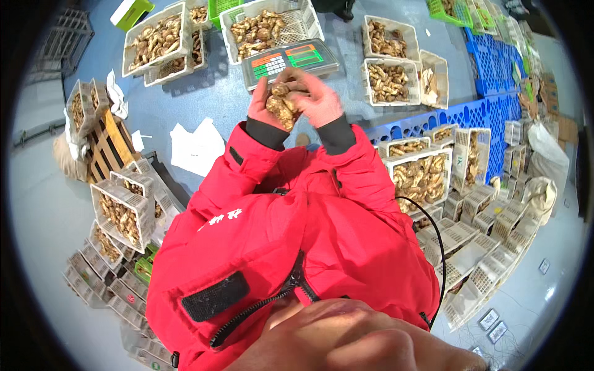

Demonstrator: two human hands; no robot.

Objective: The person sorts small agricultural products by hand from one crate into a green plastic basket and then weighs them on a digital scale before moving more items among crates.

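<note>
In front of my red-sleeved chest I hold lumpy brown-and-cream mushrooms [282, 110], thick-stemmed like matsutake. My left hand [260, 106] closes round them from the left, its fingers partly hidden. From the other side my right hand [318, 102] curls over the top, thumb and fingers pressed to the mushrooms. How many pieces lie between the hands, I cannot tell. Just beyond my fingers is a grey electronic scale [291, 60] with orange and green panels. A white plastic crate [303, 26], partly filled with similar mushrooms, stands right behind the scale.
More mushroom crates stand at the far left [187, 31] and far right [421, 94]. Blue plastic pallets [489, 68] line the right side. Stacked white crates [473, 260] crowd the lower right. On the left are a wooden pallet [121, 139] and white paper sheets [197, 147] on the floor.
</note>
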